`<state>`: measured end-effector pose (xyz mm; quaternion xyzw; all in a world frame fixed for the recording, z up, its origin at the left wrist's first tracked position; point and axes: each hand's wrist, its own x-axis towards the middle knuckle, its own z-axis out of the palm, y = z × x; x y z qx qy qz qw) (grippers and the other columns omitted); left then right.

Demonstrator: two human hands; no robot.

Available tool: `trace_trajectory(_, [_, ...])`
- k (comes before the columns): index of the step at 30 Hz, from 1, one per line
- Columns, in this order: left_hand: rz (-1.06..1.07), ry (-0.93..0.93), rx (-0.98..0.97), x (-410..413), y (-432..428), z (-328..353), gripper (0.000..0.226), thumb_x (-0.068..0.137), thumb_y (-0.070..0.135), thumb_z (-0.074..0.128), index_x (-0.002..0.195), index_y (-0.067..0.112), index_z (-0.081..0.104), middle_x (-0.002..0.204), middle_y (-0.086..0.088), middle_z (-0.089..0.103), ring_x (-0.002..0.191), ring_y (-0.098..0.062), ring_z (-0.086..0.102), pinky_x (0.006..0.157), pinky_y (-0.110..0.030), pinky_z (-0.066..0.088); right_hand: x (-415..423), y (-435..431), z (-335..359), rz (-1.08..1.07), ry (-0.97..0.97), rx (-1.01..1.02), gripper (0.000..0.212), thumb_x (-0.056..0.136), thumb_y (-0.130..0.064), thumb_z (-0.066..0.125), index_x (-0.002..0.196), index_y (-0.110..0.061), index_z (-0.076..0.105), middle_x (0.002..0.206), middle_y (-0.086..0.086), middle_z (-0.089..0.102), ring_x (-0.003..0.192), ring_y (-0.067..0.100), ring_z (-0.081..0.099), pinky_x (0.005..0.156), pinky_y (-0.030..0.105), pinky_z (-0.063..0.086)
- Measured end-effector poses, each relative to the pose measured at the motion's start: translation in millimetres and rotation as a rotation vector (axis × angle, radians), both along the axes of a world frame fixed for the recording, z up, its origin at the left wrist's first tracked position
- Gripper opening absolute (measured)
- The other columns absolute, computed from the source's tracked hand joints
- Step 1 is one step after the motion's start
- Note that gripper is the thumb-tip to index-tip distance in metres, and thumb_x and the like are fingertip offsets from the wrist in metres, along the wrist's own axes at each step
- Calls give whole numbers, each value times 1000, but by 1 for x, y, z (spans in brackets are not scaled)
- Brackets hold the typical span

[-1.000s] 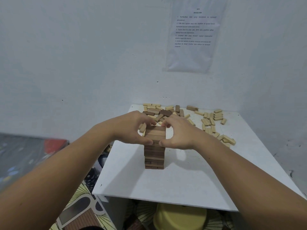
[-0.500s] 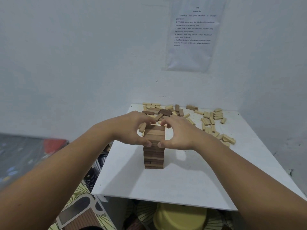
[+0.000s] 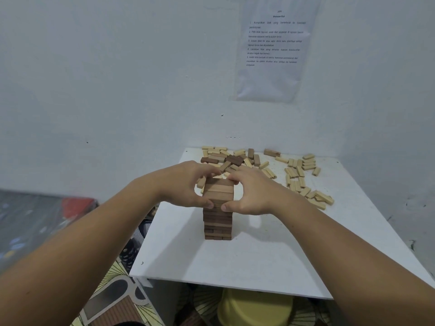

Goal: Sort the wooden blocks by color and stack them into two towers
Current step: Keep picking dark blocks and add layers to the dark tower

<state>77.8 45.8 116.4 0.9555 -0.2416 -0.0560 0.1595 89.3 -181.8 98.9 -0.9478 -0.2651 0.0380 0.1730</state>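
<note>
A tower of dark brown blocks (image 3: pixel 218 222) stands in the middle of the white table (image 3: pixel 270 260). My left hand (image 3: pixel 188 184) and my right hand (image 3: pixel 253 191) cup its top layers from either side, thumbs on the near face and fingertips curled over the far top edge. Behind the tower lies a loose heap of mixed light and dark blocks (image 3: pixel 233 160). Many light blocks (image 3: pixel 303 177) are scattered at the back right.
White walls close the table's back and right sides; a printed sheet (image 3: pixel 274 45) hangs on the back wall. A yellow tub (image 3: pixel 254 309) sits under the table's front edge. Patterned floor and dark bags lie to the left.
Both hands stay clasped around the tower's top, with only a slight shift of the fingers. The tower has not moved.
</note>
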Motion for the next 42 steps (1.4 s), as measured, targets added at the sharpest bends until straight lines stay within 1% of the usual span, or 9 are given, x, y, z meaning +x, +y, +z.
trace_trajectory(6, [18,16,-12,0,0,-2,82,79,44,85,150,35,45,126,13,58,114,-11,52,102,-38,47,0,0,0,-5,14,4,50,72,-58,80,108,-34,56,111,-10,46,108,15,42,91,36,44])
trace_trajectory(11, [68,89,-66,-7,1,5,92,75,51,87,152,39,39,139,18,50,132,-11,46,110,-32,38,-8,-10,5,-42,93,74,103,70,-53,87,155,-31,33,143,-9,43,132,13,42,106,39,43])
trace_trajectory(16, [160,-215,-234,-61,-14,27,74,84,74,56,148,38,47,145,23,45,142,0,31,115,-21,27,-36,-65,-3,-126,99,25,106,84,-20,70,161,-40,0,155,-11,22,149,15,18,108,35,39])
trace_trajectory(19, [159,-294,-450,-114,-65,25,46,94,54,58,139,43,53,137,31,48,130,13,36,109,-6,25,-49,-102,-12,-221,142,38,94,90,-15,59,163,-33,3,156,-11,22,150,16,18,104,28,36])
trace_trajectory(23, [141,-91,-444,-135,-151,10,49,99,47,59,146,42,46,149,25,44,135,6,37,113,-19,29,-48,-141,-22,-314,168,73,87,88,-15,59,162,-30,15,160,-5,28,149,19,27,116,36,33])
trace_trajectory(28, [343,54,-419,-55,-211,-18,53,98,26,58,150,21,49,153,2,49,141,-18,44,112,-33,38,-25,-181,-36,-377,177,115,79,88,-13,60,160,-23,28,138,-3,44,131,17,43,102,28,38])
trace_trajectory(34, [669,96,-533,70,-238,-43,69,80,8,55,148,16,48,136,-4,60,113,-26,61,74,-31,51,46,-198,-58,-378,110,246,61,92,-24,66,150,-29,49,115,-12,53,111,13,50,94,31,42])
trace_trajectory(38, [802,-5,-393,163,-232,-59,36,89,19,55,124,11,56,121,-7,61,117,-31,55,88,-40,53,119,-186,-74,-360,32,247,54,92,-34,68,144,-34,53,117,-17,54,124,19,47,105,48,41])
trace_trajectory(42, [819,-17,-84,234,-205,-70,25,96,36,56,110,15,57,111,-7,61,110,-30,58,86,-43,56,192,-158,-90,-275,-10,152,55,96,-42,61,148,-31,49,144,-13,49,137,22,31,109,45,35])
